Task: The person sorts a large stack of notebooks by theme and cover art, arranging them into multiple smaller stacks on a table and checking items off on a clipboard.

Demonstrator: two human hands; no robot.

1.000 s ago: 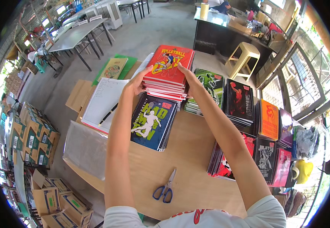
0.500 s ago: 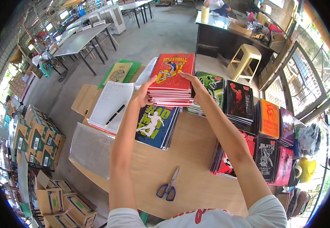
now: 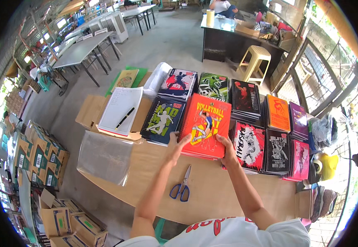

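Note:
Between my two hands is a stack of red spiral notebooks [image 3: 205, 125], its top cover showing a player with a ball. My left hand [image 3: 177, 147] grips the stack's lower left side and my right hand [image 3: 227, 151] its lower right corner, both thumbs on the top cover. Left of the stack lie dark blue notebooks [image 3: 163, 119] with a white racket player. On its right are red and black notebooks [image 3: 249, 146] with a batter figure. Behind it stand green notebooks [image 3: 214, 85] with a soccer player. Whether the red stack touches the tabletop is hidden.
Blue-handled scissors [image 3: 183, 187] lie on the wooden table [image 3: 212, 193]. At the left are an open notebook [image 3: 120, 109] with a black pen [image 3: 125, 118] and a clear plastic sheet [image 3: 104, 156]. More notebook stacks [image 3: 278, 113] line the right. A yellow stool [image 3: 255, 61] stands beyond.
Both hands have brought the red notebook stack nearer and to the right, down into the gap between the dark blue and batter notebooks. The notebooks behind it, left of the green ones, are now uncovered.

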